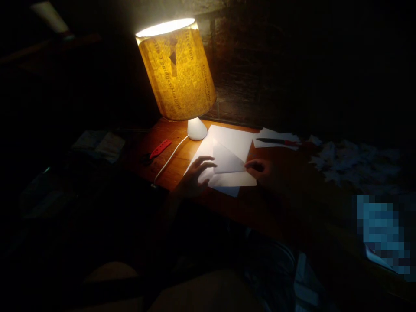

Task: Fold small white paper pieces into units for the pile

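Note:
A white sheet of paper point(231, 143) lies on the wooden desk point(182, 156) under a lit lamp. One flap of it point(225, 161) is folded over into a triangle. My left hand point(194, 177) rests on the paper's left edge with its fingers spread and lying flat. My right hand point(260, 169) sits at the right tip of the folded flap, fingers curled and pinching the paper's corner. Both hands are dim in the low light.
A table lamp with a yellow printed shade point(177, 71) and white base point(196, 129) stands behind the paper, its white cord point(169, 158) running forward. A red tool point(160, 148) lies to the left. A pen point(276, 141) rests on loose paper at the right. Surroundings are dark.

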A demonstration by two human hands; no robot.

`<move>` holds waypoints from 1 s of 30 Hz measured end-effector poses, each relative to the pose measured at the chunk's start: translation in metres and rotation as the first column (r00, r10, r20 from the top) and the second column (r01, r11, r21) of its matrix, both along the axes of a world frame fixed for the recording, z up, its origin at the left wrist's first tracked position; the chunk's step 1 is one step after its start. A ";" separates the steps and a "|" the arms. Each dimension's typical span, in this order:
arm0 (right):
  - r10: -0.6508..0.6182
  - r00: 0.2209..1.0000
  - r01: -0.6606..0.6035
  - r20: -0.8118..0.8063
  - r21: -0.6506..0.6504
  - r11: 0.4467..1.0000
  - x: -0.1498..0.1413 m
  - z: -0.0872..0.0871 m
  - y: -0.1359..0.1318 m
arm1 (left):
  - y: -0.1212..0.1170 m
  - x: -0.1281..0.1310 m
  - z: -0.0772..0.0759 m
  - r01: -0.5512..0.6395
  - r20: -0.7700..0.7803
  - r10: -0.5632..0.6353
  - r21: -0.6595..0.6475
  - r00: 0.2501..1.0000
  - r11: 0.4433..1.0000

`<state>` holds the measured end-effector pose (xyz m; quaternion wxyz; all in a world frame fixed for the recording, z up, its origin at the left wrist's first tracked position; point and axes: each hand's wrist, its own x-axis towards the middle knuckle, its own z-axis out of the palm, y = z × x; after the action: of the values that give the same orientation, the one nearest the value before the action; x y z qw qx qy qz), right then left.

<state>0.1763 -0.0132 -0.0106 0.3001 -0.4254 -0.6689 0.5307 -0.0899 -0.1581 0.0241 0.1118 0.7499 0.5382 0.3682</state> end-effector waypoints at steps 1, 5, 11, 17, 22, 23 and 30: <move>-0.014 1.000 0.014 0.003 -0.014 1.000 0.001 0.000 -0.001 | -0.003 0.000 0.001 0.081 -0.027 -0.082 -0.022 0.996 0.996; -0.037 0.999 0.036 -0.024 -0.055 0.998 0.003 0.004 -0.003 | -0.001 0.007 -0.001 0.158 -0.083 -0.168 -0.113 0.982 0.981; 0.013 1.000 -0.012 0.025 -0.052 0.999 0.003 0.010 -0.002 | 0.007 0.029 -0.018 0.089 -0.036 -0.095 -0.127 0.995 0.988; 0.107 0.989 -0.105 0.105 -0.017 0.994 0.005 0.016 -0.005 | 0.001 0.036 -0.023 0.057 0.065 -0.052 -0.085 0.997 0.995; 0.239 0.966 -0.256 0.102 0.213 0.943 0.015 0.025 -0.005 | 0.005 0.037 -0.023 0.002 0.052 0.002 -0.078 0.999 0.997; 0.273 0.956 -0.291 0.104 0.263 0.920 0.018 0.027 -0.005 | 0.005 0.038 -0.023 -0.004 0.057 0.008 -0.080 0.998 0.997; 0.284 0.902 -0.423 0.325 0.535 0.731 0.026 0.037 -0.003 | 0.006 0.037 -0.024 0.004 0.000 -0.004 -0.067 1.000 0.998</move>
<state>0.2022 -0.0162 0.0263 0.2345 -0.2302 -0.8985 0.2911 -0.0528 -0.1521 0.0002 0.1376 0.7466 0.5488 0.3499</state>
